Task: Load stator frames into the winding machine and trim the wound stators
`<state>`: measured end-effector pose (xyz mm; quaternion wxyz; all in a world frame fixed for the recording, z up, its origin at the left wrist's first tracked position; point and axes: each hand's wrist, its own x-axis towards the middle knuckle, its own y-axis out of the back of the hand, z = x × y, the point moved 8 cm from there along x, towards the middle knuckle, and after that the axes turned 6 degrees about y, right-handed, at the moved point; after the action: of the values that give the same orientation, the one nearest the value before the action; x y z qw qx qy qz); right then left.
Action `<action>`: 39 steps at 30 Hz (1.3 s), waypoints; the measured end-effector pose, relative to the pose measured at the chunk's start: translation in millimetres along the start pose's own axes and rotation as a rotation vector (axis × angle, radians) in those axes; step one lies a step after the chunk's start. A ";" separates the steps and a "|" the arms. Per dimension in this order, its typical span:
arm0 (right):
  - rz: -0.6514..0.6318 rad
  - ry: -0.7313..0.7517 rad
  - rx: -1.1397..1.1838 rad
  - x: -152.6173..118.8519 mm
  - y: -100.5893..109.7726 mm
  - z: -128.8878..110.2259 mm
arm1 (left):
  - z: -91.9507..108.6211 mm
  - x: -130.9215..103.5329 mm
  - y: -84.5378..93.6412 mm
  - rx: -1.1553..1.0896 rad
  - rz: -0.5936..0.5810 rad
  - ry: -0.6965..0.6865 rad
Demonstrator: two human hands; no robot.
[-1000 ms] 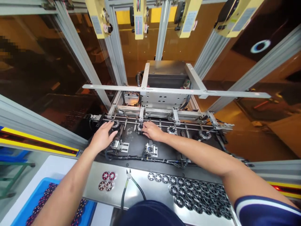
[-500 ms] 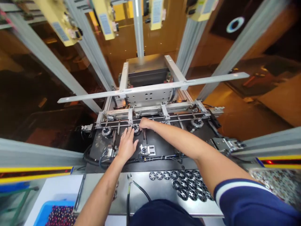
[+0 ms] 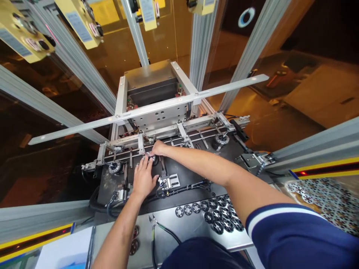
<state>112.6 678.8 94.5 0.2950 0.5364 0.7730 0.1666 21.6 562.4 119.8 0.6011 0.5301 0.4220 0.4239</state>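
Observation:
Both hands reach to a round metal-and-black part in a fixture on the black machine plate. My left hand lies at its near left side, fingers spread, the fingertips touching or very near the part. Over its far edge, my right hand is bent down with the fingers curled; what they pinch, if anything, is hidden. Similar round parts sit in fixtures to the left and to the right. A small metal clamp block stands just right of my left hand.
Rows of round black parts and cutters with dark handles lie on the metal shelf in front. A long metal bar crosses above the machine. Yellow-edged light barriers flank both sides. More parts fill a tray at right.
The view has turned, so the machine appears further left and tilted. Both hands stay at the same round part, with little visible change in their pose.

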 end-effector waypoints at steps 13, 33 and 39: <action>0.077 0.403 -0.298 -148.5 136.1 0.1 | -7.6 -2.5 5.4 -0.043 -0.038 0.002; 0.089 0.057 -0.411 -92.5 121.1 119.7 | 146.5 53.1 2.6 0.034 -0.334 -0.295; 0.046 -0.150 -0.300 -62.5 125.5 119.5 | 151.7 56.4 -5.7 0.095 -0.346 -0.277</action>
<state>295.9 660.2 91.8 0.4246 0.5149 0.7027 0.2465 183.1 573.6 123.2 0.6914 0.5308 0.4396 0.2170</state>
